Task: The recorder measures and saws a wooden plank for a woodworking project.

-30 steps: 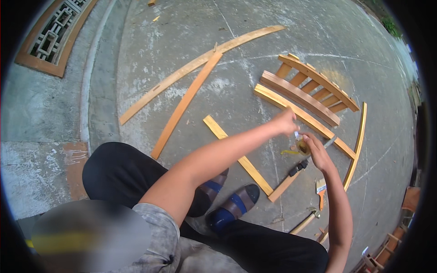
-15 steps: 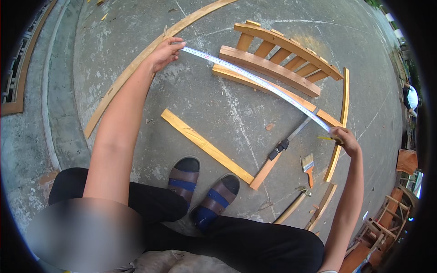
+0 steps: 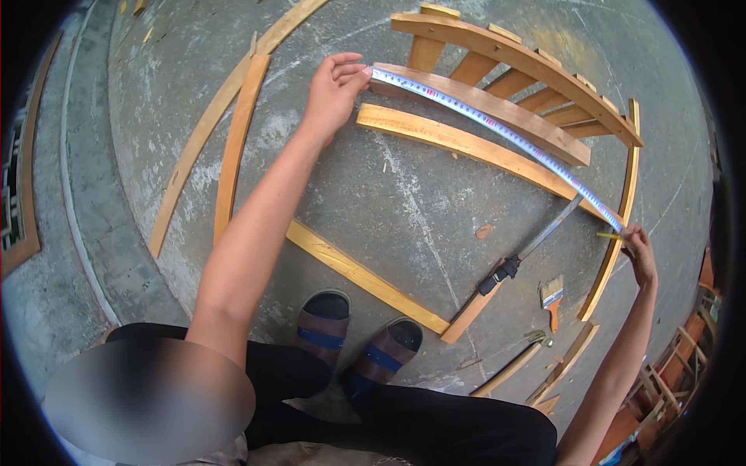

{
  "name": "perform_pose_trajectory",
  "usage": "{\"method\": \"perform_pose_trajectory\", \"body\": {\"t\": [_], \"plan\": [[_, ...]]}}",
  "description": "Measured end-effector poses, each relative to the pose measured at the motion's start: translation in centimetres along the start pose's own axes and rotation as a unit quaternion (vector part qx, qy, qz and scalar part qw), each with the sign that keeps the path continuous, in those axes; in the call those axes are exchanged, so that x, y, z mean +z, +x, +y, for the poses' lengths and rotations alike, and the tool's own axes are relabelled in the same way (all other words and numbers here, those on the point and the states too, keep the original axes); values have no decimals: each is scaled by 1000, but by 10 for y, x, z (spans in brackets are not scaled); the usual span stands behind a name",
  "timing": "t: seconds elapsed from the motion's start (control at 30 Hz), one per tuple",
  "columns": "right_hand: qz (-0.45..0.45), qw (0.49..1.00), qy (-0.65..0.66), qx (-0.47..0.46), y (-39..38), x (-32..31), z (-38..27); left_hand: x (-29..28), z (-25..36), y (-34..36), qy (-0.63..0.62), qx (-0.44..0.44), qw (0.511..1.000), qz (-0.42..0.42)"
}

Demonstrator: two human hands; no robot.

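One head-worn fisheye view looks steeply down from above onto the grey concrete floor (image 3: 404, 202), forearms entering from the lower frame.

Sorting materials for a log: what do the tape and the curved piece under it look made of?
The measuring tape looks like thin painted metal, white and glossy with printed marks. The curved slat looks like bare, unfinished wood: yellow-orange, matte, visible grain.

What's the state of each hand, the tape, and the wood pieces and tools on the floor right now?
left hand: pinning the tape's end on a curved slat
right hand: gripping the tape's other end
measuring tape: pulled out, stretched between both hands
curved slat: flat on the concrete, under the tape
slatted frame: assembled, lying flat
saw: lying unheld
paintbrush: lying unheld
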State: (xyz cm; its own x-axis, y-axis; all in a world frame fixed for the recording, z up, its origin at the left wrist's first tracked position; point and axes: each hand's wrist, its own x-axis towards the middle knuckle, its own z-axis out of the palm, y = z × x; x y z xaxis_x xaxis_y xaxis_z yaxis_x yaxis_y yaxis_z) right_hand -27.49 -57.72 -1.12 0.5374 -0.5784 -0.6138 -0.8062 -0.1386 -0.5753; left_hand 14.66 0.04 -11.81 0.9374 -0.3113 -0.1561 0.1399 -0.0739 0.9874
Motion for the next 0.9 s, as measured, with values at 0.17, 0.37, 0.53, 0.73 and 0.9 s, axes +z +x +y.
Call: {"method": "perform_pose_trajectory", "body": {"t": [0.17,0.37,0.53,0.73,0.9], "plan": [[122,990,9,-69,29,3,13,22,-28,-8,70,61,991,98],[218,969,-29,-115,60,15,-4,32,-29,-11,137,84,981,106],[243,959,-55,-138,64,49,-36,40,-25,-5,87,56,987,123],[292,939,-67,-169,77,52,-43,45,-34,-6,70,49,987,134],[302,935,-86,-162,87,51,-40,49,-31,-10,109,32,984,135]]}}
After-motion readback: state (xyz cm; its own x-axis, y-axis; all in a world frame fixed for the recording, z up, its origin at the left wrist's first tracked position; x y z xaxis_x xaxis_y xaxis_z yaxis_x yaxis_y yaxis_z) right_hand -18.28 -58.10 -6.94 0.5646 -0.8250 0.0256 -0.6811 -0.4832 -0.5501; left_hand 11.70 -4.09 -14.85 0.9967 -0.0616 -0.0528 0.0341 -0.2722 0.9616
